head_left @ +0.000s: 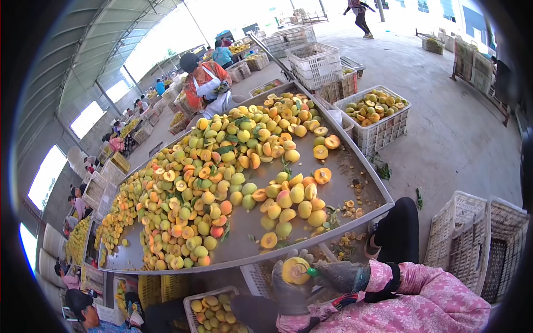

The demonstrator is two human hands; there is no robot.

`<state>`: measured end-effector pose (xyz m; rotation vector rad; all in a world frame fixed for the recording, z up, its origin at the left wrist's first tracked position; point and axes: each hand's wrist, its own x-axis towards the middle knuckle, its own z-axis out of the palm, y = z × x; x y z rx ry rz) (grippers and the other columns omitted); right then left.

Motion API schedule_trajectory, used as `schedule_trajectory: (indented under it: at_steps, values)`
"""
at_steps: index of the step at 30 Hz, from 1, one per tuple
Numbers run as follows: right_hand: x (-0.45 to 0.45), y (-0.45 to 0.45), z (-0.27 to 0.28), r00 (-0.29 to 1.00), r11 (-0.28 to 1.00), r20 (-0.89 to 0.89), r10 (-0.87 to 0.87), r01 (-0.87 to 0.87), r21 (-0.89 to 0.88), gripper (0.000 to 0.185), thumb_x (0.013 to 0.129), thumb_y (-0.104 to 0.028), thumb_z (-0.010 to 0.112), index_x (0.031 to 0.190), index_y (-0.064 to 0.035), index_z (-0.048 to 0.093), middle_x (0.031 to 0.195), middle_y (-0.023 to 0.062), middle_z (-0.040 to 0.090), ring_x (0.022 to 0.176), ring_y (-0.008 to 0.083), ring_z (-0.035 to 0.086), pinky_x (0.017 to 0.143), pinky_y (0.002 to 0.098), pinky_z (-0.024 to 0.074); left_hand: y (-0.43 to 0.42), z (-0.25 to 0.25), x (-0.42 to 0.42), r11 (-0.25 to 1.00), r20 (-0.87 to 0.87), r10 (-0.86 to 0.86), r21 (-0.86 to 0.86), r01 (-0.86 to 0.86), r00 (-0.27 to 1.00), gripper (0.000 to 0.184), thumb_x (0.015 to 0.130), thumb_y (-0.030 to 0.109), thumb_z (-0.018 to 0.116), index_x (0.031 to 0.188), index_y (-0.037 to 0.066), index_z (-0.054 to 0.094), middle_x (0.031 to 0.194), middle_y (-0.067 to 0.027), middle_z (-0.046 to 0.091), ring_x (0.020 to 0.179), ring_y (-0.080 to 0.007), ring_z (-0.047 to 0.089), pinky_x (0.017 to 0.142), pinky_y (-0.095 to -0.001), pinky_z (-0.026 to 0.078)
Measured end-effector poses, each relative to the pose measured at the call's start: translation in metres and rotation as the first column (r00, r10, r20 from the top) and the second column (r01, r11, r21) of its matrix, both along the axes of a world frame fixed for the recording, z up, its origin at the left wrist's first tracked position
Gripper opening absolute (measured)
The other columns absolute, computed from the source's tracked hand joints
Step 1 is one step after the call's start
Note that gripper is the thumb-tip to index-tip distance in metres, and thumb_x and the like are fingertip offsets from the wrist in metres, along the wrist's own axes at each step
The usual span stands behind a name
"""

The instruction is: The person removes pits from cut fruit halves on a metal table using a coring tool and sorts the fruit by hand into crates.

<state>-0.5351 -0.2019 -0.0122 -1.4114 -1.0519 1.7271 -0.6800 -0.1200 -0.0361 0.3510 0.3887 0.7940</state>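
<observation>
In front of my lap, my left hand [290, 291], in a grey glove, grips a halved yellow peach [296, 271] with its cut face turned up. My right hand [340, 276], also gloved, is closed around a small green-handled tool [313, 272]. The tool's tip meets the cut face of the peach half; its exact shape is too small to tell. Just beyond my hands, a metal-rimmed table [244, 256] bears a large heap of whole and halved peaches [189, 205]. A smaller group of peaches [291, 202] lies nearer my side.
Pits and scraps [352, 208] lie at the table's right end. A crate of peaches [373, 119] stands beyond it, and another crate [214, 311] is below the near edge. Stacked crates [472, 238] sit at right. A co-worker [202, 83] is across the table; another [91, 313] is lower left.
</observation>
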Motion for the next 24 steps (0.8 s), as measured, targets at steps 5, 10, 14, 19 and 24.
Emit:
schedule_trajectory:
  at_steps: [5,10,14,19,24]
  values:
    - [-0.006,0.001,-0.04,0.899,0.785,0.427,-0.092,-0.198,0.587,0.022,0.089,-0.022,0.049,0.102,-0.0045,0.048,0.076,0.0088,0.053,0.066,0.0226,0.054,0.059,0.0335,0.0442,0.0,-0.002,-0.001,0.988,0.059,0.043,-0.149,-0.034,0.997,0.045,0.091,0.032,0.034,0.12,-0.002,0.045,0.119,-0.0193,0.051,0.108,-0.0305,0.051,0.091,-0.0413,0.044]
    - [-0.009,0.004,-0.047,0.834,0.771,0.53,-0.15,-0.237,0.591,0.02,0.085,-0.019,0.053,0.099,-0.0049,0.049,0.079,0.0131,0.055,0.067,0.0285,0.054,0.061,0.0354,0.0452,-0.004,-0.004,0.002,0.992,-0.011,0.106,-0.07,-0.107,0.994,0.049,0.09,0.037,0.034,0.118,-0.001,0.047,0.119,-0.0187,0.051,0.108,-0.0312,0.051,0.09,-0.0413,0.044]
    - [-0.011,0.016,-0.066,0.918,0.848,0.392,0.064,-0.257,0.463,0.038,0.083,-0.026,0.059,0.112,-0.005,0.048,0.085,0.0142,0.057,0.074,0.0282,0.058,0.066,0.0365,0.0462,-0.004,-0.009,0.001,0.992,-0.051,0.121,-0.034,-0.123,0.991,0.05,0.089,0.041,0.037,0.115,-0.001,0.049,0.118,-0.0179,0.053,0.107,-0.0319,0.052,0.09,-0.0411,0.044]
    - [-0.021,0.023,-0.092,0.989,0.849,0.032,0.148,-0.143,0.509,0.052,0.08,-0.034,0.063,0.12,-0.0064,0.044,0.09,0.0134,0.059,0.084,0.0263,0.06,0.074,0.0366,0.047,-0.006,-0.018,0.004,0.963,-0.193,0.207,0.212,-0.166,0.959,0.039,0.083,0.026,0.05,0.111,-0.001,0.05,0.111,-0.0181,0.056,0.098,-0.0279,0.056,0.082,-0.0378,0.048]
    - [-0.014,0.02,-0.039,0.876,0.817,0.387,0.288,-0.435,0.378,0.055,0.082,-0.033,0.061,0.125,-0.0059,0.038,0.09,0.0144,0.06,0.085,0.0274,0.06,0.074,0.0346,0.0481,-0.003,-0.011,-0.002,0.837,-0.463,0.276,0.547,0.026,0.842,0.037,0.078,0.015,0.063,0.108,-0.003,0.05,0.101,-0.0167,0.06,0.086,-0.0239,0.061,0.073,-0.0332,0.053]
